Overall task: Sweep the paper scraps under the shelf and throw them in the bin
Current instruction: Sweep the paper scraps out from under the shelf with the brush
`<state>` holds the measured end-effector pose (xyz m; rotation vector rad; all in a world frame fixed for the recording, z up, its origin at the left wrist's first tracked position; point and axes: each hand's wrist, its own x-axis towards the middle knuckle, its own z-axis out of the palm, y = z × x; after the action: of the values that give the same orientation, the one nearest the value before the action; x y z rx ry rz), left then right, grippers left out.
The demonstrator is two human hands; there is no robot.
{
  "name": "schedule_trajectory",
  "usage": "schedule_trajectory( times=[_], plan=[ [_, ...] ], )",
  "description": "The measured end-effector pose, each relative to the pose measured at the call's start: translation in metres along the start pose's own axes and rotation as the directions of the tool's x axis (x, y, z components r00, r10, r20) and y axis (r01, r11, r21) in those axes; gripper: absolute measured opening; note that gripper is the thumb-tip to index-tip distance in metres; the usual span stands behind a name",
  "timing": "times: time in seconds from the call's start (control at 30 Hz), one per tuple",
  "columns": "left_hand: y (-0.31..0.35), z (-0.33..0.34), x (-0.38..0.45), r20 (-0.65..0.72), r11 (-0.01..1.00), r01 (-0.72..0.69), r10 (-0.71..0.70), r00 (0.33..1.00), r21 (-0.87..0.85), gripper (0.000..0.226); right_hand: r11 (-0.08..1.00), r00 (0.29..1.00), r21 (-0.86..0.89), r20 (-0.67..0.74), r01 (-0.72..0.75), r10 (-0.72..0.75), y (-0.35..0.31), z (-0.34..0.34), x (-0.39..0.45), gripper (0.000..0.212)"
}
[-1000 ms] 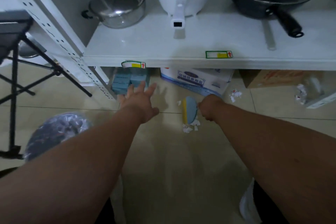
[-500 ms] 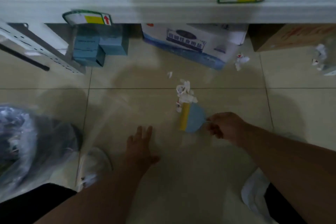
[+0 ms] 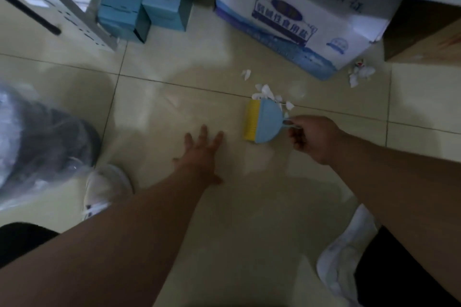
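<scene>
My right hand (image 3: 313,138) grips the thin handle of a small blue hand brush (image 3: 270,122) whose yellow bristles point left and touch the floor tiles. White paper scraps (image 3: 265,92) lie in a loose pile just beyond the brush, one single scrap (image 3: 246,74) a little farther off. Another crumpled wad (image 3: 360,73) sits at the corner of the white and blue carton. My left hand (image 3: 200,151) hovers over the floor left of the brush, fingers spread, holding nothing. The bin (image 3: 37,142), lined with a clear plastic bag, stands at the far left.
Under the shelf stand teal boxes (image 3: 139,7), a white and blue carton (image 3: 294,20) and a brown cardboard box (image 3: 424,32). The shelf's perforated upright (image 3: 74,12) slants at the upper left. My white shoes (image 3: 107,189) are at the bottom left and right.
The view has moved in closer to the floor under the shelf. The brush has been drawn back toward me, so the scrap pile now lies beyond it. My left hand stays spread.
</scene>
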<state>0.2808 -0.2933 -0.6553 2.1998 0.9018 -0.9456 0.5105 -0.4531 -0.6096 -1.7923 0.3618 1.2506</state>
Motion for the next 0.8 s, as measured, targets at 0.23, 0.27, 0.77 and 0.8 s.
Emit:
schedule_trajectory(
  times=[0.23,0.27,0.77,0.8],
  plan=[
    [-0.002,0.019,-0.025,0.031,0.996,0.085,-0.086,0.996,0.039,0.144,0.936,0.975,-0.277,0.018,0.216,-0.219,-0.017,0.025,-0.011,0.019],
    [0.001,0.013,-0.018,0.023,0.996,0.08,-0.081,0.996,0.047,0.146,0.919,0.968,-0.309,0.028,0.246,-0.25,-0.017,0.03,-0.009,0.021],
    [0.001,0.017,0.072,-0.1,0.994,-0.019,0.03,0.995,0.105,0.142,0.309,0.85,-0.854,0.25,0.419,-0.463,-0.031,0.015,0.059,0.021],
    [0.005,0.013,0.069,-0.068,0.997,-0.005,0.011,0.998,0.078,0.137,0.294,0.853,-0.866,0.242,0.405,-0.463,-0.033,0.008,0.062,0.021]
  ],
)
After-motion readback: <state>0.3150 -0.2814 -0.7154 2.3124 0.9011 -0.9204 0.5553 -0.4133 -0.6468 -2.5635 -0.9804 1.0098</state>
